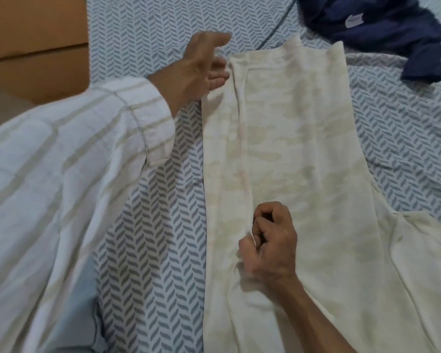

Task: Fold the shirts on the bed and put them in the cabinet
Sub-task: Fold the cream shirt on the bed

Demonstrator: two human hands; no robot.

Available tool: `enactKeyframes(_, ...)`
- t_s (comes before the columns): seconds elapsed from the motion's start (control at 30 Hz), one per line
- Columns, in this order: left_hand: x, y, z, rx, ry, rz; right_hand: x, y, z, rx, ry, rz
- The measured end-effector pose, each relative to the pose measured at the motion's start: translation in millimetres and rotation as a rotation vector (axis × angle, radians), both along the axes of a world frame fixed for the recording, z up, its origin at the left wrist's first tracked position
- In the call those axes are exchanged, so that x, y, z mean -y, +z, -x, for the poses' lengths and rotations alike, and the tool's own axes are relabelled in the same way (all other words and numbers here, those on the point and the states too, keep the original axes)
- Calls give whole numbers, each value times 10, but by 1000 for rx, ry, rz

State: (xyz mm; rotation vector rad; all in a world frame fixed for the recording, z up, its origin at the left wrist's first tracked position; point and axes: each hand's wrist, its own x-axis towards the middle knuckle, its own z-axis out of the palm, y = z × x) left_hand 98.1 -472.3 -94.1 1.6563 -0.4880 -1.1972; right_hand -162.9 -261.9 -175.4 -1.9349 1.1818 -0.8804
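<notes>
A cream shirt (298, 154) with a faint camouflage print lies flat on the bed (148, 250), its left side folded inward in a long strip. My left hand (201, 67) is at the strip's far corner, fingers spread and touching the cloth. My right hand (267, 248) is near the middle of the shirt, fingers curled and pinching the edge of the folded strip. A crumpled dark blue shirt (382, 29) lies at the far right of the bed.
The bed sheet is white with a grey herringbone pattern. A brown wooden panel (36, 42) stands at the upper left beside the bed. A thin dark cord (278, 24) runs across the sheet near the blue shirt.
</notes>
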Motion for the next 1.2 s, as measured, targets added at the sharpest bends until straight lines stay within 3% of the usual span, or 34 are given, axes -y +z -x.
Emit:
enactKeyframes(0.07,-288,72,-5,-11,85,53,-17,50,3,1,-3,-21)
enactKeyframes(0.13,-679,41,57,93,119,72,-23,101,4,-11,-8,-46)
enactKeyframes(0.27,-1779,-104,387,266,-54,-112,-31,270,23,-70,-1,-95)
enactKeyframes(0.47,-3093,81,1052,110,-308,-443,5,609,196,-337,55,-350)
enactKeyframes(0.6,-3581,220,1463,45,-472,-576,-26,774,360,-691,171,-387)
enactKeyframes(0.8,-4110,162,1868,-24,-672,-709,-162,911,690,-999,411,-399)
enactKeyframes(0.87,-4247,130,1952,-80,-715,-746,-194,941,797,-919,405,-388)
enactKeyframes(1.03,-4410,83,2023,-111,-712,-744,-281,995,1057,-394,279,-601)
enactKeyframes(1.2,-4486,81,2052,-137,-729,-728,-393,841,1203,-388,200,-465)
